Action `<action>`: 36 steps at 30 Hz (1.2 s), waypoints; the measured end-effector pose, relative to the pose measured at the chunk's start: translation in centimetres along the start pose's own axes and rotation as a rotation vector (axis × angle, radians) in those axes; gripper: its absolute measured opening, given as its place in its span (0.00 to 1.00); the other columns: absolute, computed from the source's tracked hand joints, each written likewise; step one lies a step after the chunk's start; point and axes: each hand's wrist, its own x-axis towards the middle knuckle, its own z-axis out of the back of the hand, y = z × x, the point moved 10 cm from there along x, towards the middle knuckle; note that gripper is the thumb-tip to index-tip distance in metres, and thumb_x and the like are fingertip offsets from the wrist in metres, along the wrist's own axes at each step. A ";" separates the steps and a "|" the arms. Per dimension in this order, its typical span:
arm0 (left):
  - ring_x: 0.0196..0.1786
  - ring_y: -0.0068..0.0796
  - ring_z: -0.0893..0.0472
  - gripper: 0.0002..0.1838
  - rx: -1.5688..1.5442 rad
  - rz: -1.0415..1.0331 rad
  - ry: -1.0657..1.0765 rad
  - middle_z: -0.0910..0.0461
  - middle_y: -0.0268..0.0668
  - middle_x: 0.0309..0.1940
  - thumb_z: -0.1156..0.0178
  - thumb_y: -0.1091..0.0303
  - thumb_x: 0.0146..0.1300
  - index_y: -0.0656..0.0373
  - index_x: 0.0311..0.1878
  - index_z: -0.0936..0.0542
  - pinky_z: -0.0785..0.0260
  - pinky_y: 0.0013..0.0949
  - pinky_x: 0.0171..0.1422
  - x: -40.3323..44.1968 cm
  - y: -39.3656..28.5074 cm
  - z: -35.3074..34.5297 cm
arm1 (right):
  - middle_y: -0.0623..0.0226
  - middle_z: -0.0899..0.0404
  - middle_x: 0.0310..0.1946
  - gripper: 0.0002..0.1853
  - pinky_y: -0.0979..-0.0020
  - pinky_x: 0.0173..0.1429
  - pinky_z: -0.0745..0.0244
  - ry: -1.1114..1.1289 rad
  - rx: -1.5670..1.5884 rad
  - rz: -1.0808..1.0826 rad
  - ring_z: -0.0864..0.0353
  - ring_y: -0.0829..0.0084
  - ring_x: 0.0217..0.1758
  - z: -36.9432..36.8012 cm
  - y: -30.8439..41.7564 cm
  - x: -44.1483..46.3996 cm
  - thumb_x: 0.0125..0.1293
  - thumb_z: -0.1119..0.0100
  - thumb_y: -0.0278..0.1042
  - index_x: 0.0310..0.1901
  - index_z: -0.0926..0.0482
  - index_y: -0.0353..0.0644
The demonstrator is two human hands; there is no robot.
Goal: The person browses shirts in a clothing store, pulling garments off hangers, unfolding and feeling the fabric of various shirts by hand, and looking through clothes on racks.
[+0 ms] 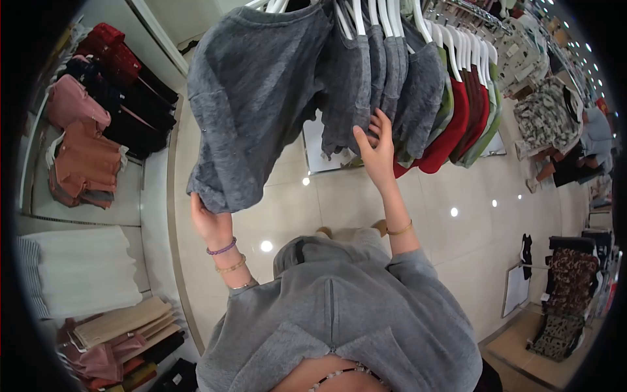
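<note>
A grey shirt (255, 98) hangs at the near end of a clothes rack, its sleeve stretched toward me. My left hand (212, 220) is closed on the cuff of that sleeve; the fingers are partly hidden behind the cloth. To the right, my right hand (377, 147) is raised against the hanging sleeves of several more grey shirts (392, 72). Its thumb and fingers are slightly curled and apart, touching the lower edge of the cloth. White hangers (359, 18) carry these shirts.
Red shirts (450, 127) and green ones hang farther along the rack. Wall shelving at left holds an orange top (88, 157), a white garment (85, 264) and folded clothes (124, 323). More clothing racks stand at right, near another person (594, 130). The floor (431, 261) is pale tile.
</note>
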 end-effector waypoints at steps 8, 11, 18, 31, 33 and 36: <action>0.58 0.31 0.31 0.19 0.234 -0.010 0.025 0.30 0.39 0.56 0.58 0.63 0.70 0.66 0.56 0.31 0.41 0.34 0.63 -0.4 2.4 2.5 | 0.75 0.31 0.25 0.18 0.82 0.29 0.42 0.235 0.105 -0.150 0.39 0.88 0.27 -4.1 -4.8 1.7 0.64 0.43 0.40 0.43 0.27 0.29; 0.47 0.22 0.29 0.13 0.442 -0.046 -0.002 0.25 0.34 0.44 0.53 0.67 0.68 0.66 0.47 0.27 0.39 0.26 0.54 -0.6 2.7 1.2 | 0.77 0.32 0.25 0.17 0.81 0.29 0.42 0.240 0.175 -0.122 0.39 0.87 0.27 -2.9 -5.4 0.5 0.65 0.44 0.40 0.41 0.26 0.30; 0.35 0.15 0.32 0.06 0.918 -0.091 0.199 0.28 0.27 0.30 0.49 0.73 0.63 0.65 0.39 0.25 0.40 0.20 0.39 1.3 6.0 0.9 | 0.57 0.33 0.59 0.20 0.68 0.65 0.41 0.305 0.722 -0.341 0.34 0.69 0.62 6.5 -2.3 -1.9 0.69 0.55 0.31 0.60 0.37 0.30; 0.44 0.35 0.23 0.17 1.032 -0.265 0.841 0.25 0.41 0.45 0.37 0.71 0.51 0.60 0.45 0.25 0.31 0.30 0.46 -5.7 14.3 -9.1 | 0.69 0.24 0.37 0.08 0.71 0.44 0.32 0.745 0.286 -0.321 0.28 0.75 0.39 -4.0 7.0 -10.1 0.65 0.46 0.31 0.43 0.27 0.37; 0.43 0.33 0.22 0.18 0.925 -0.199 0.900 0.23 0.40 0.44 0.35 0.68 0.49 0.60 0.44 0.24 0.30 0.31 0.46 -5.8 14.9 -8.9 | 0.69 0.25 0.33 0.06 0.70 0.41 0.32 0.794 0.105 -0.109 0.29 0.74 0.36 -6.3 9.1 -10.5 0.65 0.46 0.31 0.38 0.26 0.37; 0.43 0.32 0.20 0.20 0.919 -0.114 0.887 0.19 0.39 0.39 0.34 0.66 0.49 0.62 0.46 0.24 0.29 0.31 0.48 -5.7 13.9 -9.4 | 0.65 0.24 0.37 0.08 0.72 0.45 0.32 0.723 0.069 0.054 0.26 0.73 0.40 -6.3 10.6 -8.6 0.63 0.44 0.31 0.39 0.25 0.35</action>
